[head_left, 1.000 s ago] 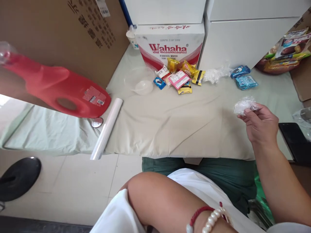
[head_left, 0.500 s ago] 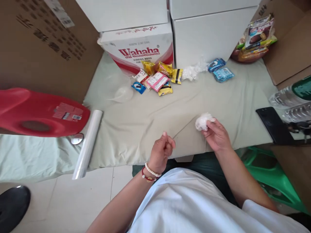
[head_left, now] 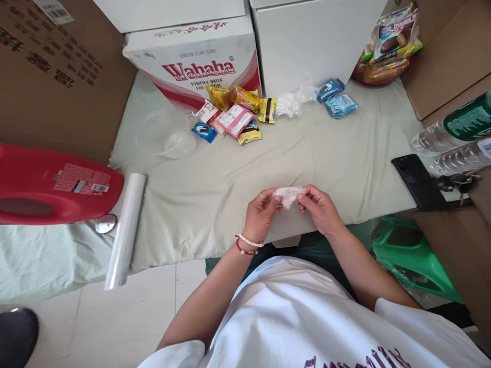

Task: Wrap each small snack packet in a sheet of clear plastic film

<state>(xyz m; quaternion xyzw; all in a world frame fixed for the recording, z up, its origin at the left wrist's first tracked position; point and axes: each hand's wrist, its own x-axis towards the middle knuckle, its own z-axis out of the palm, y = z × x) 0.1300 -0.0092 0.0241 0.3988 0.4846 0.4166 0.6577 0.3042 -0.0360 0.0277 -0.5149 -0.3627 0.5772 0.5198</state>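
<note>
A crumpled wad of whitish, see-through plastic film [head_left: 288, 196] is stretched between my two hands, just above the near edge of the cloth. My left hand [head_left: 265, 209] pinches its left end between thumb and fingers. On its right end, the thumb and fingertips of my right hand [head_left: 319, 208] are closed. More crumpled clear film [head_left: 293, 102] lies at the back, between a pile of small wrapped snacks [head_left: 235, 120] and blue snack packets [head_left: 341, 105].
A clear plastic bowl [head_left: 164, 135] stands left of the snacks. Further left are a film roll [head_left: 126, 230], a round metal lid [head_left: 105, 224] and a red jug [head_left: 76, 186]. Boxes [head_left: 203, 61] line the back. To the right lie a phone [head_left: 414, 181], keys [head_left: 458, 181] and bottles [head_left: 460, 128].
My hands have come together: the right moved left with the film, and the left moved to meet it. The left fingers now grip the film too. The view has shifted slightly.
</note>
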